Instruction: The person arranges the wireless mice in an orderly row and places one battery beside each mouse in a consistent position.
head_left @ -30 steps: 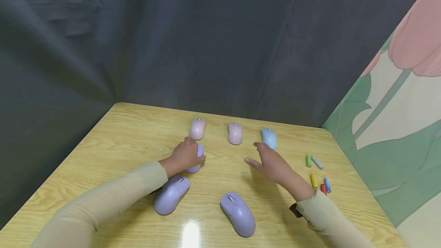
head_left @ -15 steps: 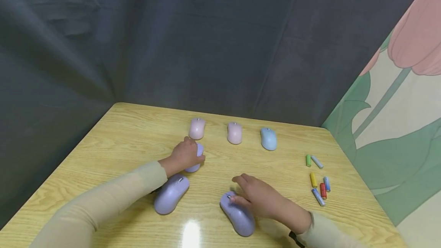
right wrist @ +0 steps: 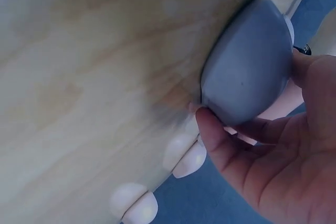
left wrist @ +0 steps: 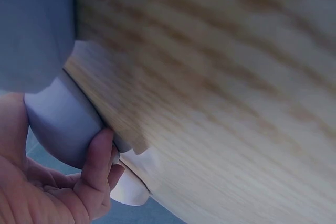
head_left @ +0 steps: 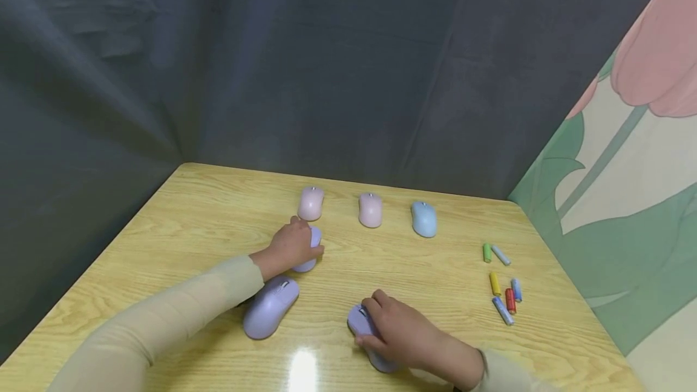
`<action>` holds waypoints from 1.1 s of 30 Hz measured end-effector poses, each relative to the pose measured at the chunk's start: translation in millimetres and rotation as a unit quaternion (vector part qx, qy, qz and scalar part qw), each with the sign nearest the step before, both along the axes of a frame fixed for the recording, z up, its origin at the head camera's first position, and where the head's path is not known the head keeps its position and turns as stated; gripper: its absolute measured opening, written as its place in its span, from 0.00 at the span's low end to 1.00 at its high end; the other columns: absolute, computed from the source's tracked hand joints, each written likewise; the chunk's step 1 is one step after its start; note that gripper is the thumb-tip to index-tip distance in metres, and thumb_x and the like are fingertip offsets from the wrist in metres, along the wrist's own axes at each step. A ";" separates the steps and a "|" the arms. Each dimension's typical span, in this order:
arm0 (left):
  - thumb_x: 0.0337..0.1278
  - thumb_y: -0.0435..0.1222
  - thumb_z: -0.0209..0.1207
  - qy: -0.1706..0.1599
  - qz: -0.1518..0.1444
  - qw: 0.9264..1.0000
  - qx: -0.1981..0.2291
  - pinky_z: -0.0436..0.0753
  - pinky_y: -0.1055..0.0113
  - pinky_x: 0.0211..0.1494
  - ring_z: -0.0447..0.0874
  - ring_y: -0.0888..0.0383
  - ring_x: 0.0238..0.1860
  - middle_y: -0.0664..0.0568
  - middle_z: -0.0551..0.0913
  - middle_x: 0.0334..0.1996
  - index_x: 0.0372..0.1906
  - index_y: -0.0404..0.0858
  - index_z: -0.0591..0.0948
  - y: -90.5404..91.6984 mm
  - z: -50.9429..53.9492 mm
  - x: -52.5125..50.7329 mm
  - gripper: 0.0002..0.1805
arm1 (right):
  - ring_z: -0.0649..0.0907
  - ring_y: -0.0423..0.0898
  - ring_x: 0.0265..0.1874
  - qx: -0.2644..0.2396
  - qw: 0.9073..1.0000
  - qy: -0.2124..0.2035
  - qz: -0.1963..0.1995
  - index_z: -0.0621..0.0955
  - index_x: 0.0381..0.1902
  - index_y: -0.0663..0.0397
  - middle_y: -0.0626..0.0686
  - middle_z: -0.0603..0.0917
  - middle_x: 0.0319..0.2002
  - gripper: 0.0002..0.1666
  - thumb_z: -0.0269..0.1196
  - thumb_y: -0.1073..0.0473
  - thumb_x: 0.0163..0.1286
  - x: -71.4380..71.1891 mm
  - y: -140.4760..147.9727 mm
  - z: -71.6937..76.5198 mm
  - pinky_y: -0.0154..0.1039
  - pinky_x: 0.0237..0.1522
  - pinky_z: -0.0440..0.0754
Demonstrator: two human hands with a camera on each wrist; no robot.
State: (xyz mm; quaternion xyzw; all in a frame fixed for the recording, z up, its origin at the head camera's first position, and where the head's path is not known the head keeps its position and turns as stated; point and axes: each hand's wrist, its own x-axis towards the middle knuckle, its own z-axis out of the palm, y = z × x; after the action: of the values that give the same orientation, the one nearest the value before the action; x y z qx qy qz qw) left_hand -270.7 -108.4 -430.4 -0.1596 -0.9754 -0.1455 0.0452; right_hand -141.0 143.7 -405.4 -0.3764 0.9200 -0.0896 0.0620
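Observation:
My left hand (head_left: 288, 245) holds a purple computer mouse (head_left: 306, 265) on the wooden table, fingers over one side and thumb on the other. In the left wrist view, fingertips touch the lower edge of that mouse (left wrist: 63, 121). Another purple mouse (head_left: 271, 307) lies beside my left sleeve. At the front, my right hand (head_left: 405, 334) grips a third purple mouse (head_left: 359, 320), covering its right side. The right wrist view has this mouse (right wrist: 249, 66) between thumb and fingers, against the tabletop.
Two pink mice, a left one (head_left: 311, 203) and a right one (head_left: 371, 210), and a blue mouse (head_left: 424, 219) line the back of the table (head_left: 218, 198). Several small coloured cylinders, including a yellow one (head_left: 495, 284), lie at right. A dark curtain (head_left: 327, 77) hangs behind.
My right hand has moved from near the blue mouse back toward the front and taken hold of the front purple mouse. The left hand stays on its mouse.

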 end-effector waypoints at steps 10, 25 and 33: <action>0.54 0.50 0.64 -0.010 0.003 1.000 0.004 0.77 0.62 0.23 0.73 0.54 0.20 0.40 0.72 0.31 0.28 0.26 0.79 -0.6 -0.8 -0.8 0.26 | 0.73 0.38 0.29 0.009 1.000 0.008 -0.024 0.75 0.53 0.66 0.51 0.74 0.36 0.37 0.61 0.37 0.66 4.0 -5.8 -5.4 0.33 0.29 0.76; 0.54 0.49 0.65 -0.018 0.008 1.000 0.006 0.77 0.62 0.22 0.72 0.54 0.19 0.41 0.71 0.30 0.29 0.25 0.78 0.4 3.1 2.7 0.27 | 0.72 0.41 0.27 0.034 0.997 0.049 -0.043 0.75 0.50 0.68 0.52 0.72 0.32 0.31 0.63 0.44 0.65 5.5 -12.8 -7.7 0.35 0.27 0.76; 0.54 0.49 0.64 -0.010 0.001 1.000 0.002 0.77 0.62 0.21 0.72 0.55 0.19 0.39 0.71 0.30 0.30 0.24 0.78 0.7 4.4 4.1 0.27 | 0.74 0.43 0.28 0.007 0.996 0.057 -0.069 0.74 0.47 0.70 0.55 0.73 0.32 0.27 0.62 0.49 0.67 -10.6 -13.1 8.5 0.39 0.28 0.77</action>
State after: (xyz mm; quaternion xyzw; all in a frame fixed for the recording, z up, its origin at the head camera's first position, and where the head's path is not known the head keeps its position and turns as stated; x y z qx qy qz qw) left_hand -266.6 -107.8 -426.1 -0.1566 -0.9757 -0.1492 0.0360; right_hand -151.6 130.6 -396.9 -0.3163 0.9463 -0.0659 0.0054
